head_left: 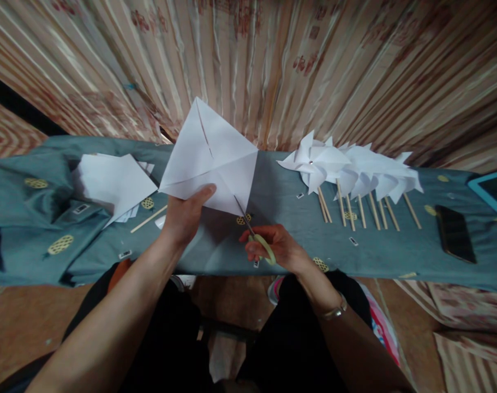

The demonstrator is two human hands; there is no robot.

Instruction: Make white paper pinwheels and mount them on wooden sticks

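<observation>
My left hand (187, 215) grips a white paper square (227, 144) at its near edge, thumb on top, fingers underneath and hidden. Creases run across the sheet, and a slit shows from its top corner towards the middle; another line marks the left side. In my right hand (275, 245) is a pair of scissors (262, 246) with pale green handles, fingers in the loops. Its blades reach the sheet's lower right corner, where they meet the paper. The paper is held up above the cloth-covered table (215, 245).
To the left lies a stack of white paper sheets (113, 183), with a wooden stick (149, 219) beside it. Several paper pinwheels (313, 161) on sticks lie in a row at right. Beyond them are a dark phone (455, 233) and a blue-edged device (493, 191). A curtain (248, 71) hangs behind.
</observation>
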